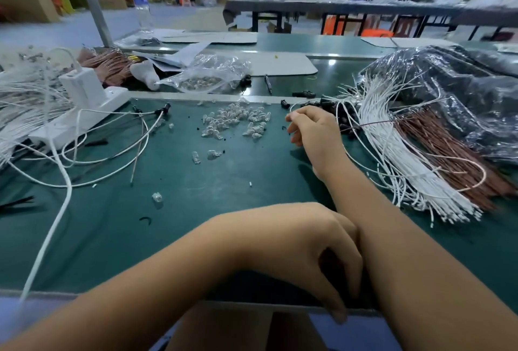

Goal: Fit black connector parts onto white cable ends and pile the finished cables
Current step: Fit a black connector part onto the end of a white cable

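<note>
Right now your right hand (pixel 314 129) reaches out across the green table (pixel 196 238) toward the heap of black connector parts (pixel 343 115) lying at the near end of the big bundle of white cables (pixel 392 154). Its fingers are loosely curled and point away from you and to the left; from this angle you cannot tell whether they have hold of anything, though a thin white cable end seems to pass just by the fingertips. Your left hand (pixel 314 255) rests at the near edge of the table, tucked against your right forearm, fingers bent downward over the edge; whether it grips anything is hidden from view. The white cables fan out to the right of your right hand, with a sheaf of copper-coloured wires (pixel 448 154) beside them, both lying partly on a crinkled dark plastic bag (pixel 462 93). Between your hands and the far rim lies a scatter of small clear plastic pieces (pixel 235 123), and beyond it an open clear bag (pixel 207 76) holding more of them. To the left sit a white power strip (pixel 84 115) with a white charger (pixel 80 87) plugged in, a few loose white cables with black connectors fitted (pixel 165 107), and another mass of white cables (pixel 19 107) at the left edge.
</note>
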A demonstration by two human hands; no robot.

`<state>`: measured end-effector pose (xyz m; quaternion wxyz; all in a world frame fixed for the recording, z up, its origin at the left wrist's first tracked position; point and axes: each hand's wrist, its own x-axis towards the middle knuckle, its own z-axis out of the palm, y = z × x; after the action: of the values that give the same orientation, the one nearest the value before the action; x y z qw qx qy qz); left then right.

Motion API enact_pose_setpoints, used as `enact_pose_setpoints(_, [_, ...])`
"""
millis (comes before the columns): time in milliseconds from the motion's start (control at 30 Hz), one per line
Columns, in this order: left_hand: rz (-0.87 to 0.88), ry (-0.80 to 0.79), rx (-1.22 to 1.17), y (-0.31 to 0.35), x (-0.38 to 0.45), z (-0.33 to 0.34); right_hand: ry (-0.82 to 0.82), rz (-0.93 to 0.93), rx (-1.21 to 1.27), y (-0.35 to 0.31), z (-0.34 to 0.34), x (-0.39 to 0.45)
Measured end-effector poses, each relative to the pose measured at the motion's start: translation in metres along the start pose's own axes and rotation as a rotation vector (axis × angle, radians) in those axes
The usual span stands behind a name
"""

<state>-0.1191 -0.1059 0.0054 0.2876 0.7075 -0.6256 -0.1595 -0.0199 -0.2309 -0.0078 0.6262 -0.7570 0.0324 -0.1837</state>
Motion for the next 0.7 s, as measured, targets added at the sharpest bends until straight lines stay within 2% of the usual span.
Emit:
enact_pose_setpoints(100, [0.003,0.089,0.013,-0.008,-0.01,0.0,-0.008,-0.019,-0.029,-0.001,0.003,0.0])
enact_pose_setpoints(200, [-0.084,0.189,0.155,-0.023,-0.013,-0.009,0.034,-0.074,-0.163,-0.001,0.003,-0.001])
enact_pose_setpoints(300, [-0.251,0.328,0.237,-0.05,-0.007,-0.024,0.153,-0.141,-0.436,-0.001,-0.001,0.0])
enact_pose_setpoints(433, [-0.509,0.532,0.324,-0.089,0.011,-0.044,0.324,-0.206,-0.624,-0.001,-0.013,0.003])
enact_pose_setpoints(500, [-0.627,0.632,0.302,-0.102,0.024,-0.047,0.336,-0.265,-0.849,0.003,-0.021,0.006])
enact_pose_setpoints(600, [-0.765,0.717,0.305,-0.114,0.039,-0.049,0.219,-0.096,-1.179,0.007,-0.03,0.007])
enact_pose_setpoints(633, [-0.799,0.725,0.309,-0.117,0.042,-0.049,0.192,-0.036,-1.233,0.008,-0.031,0.007])
enact_pose_setpoints(700, [-0.842,0.757,0.288,-0.12,0.044,-0.053,0.202,-0.034,-1.261,0.01,-0.032,0.008])
